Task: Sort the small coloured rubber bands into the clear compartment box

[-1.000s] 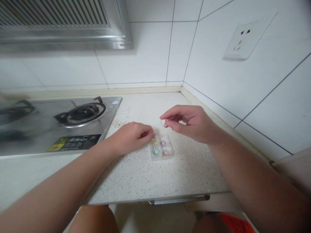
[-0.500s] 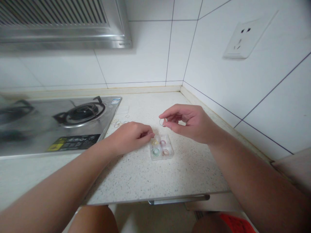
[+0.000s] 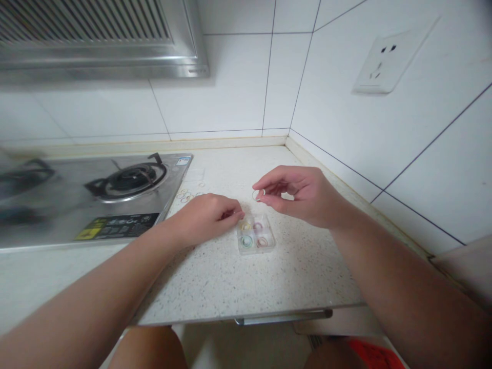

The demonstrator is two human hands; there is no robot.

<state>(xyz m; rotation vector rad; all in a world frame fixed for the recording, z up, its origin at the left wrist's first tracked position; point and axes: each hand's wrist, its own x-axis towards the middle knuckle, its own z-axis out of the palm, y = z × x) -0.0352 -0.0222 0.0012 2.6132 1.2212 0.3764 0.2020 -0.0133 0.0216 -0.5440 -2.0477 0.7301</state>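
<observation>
A small clear plastic box (image 3: 257,250) with compartments lies on the counter between my hands. Yellow, pink, green and reddish-brown rings sit sorted by colour inside it. At the box's back left corner, my left hand (image 3: 213,218) is closed with thumb and forefinger on the edge; its other fingers are tucked out of sight. My right hand (image 3: 294,193) hovers just behind and right of the box, pinching a thin pale ring (image 3: 254,196) between thumb and fingertips. Several loose thin rings (image 3: 185,195) are scattered beyond my left wrist.
A gas stove (image 3: 132,179) adjoins the counter (image 3: 303,271) on the left, under a range hood (image 3: 169,69). A faint clear flat piece (image 3: 195,175) lies by the stove's edge. Tiled walls meet at the back right, with a socket (image 3: 380,61) on the right one.
The ring in my right fingers has turned slightly. Both hands and the box stay in nearly the same places.
</observation>
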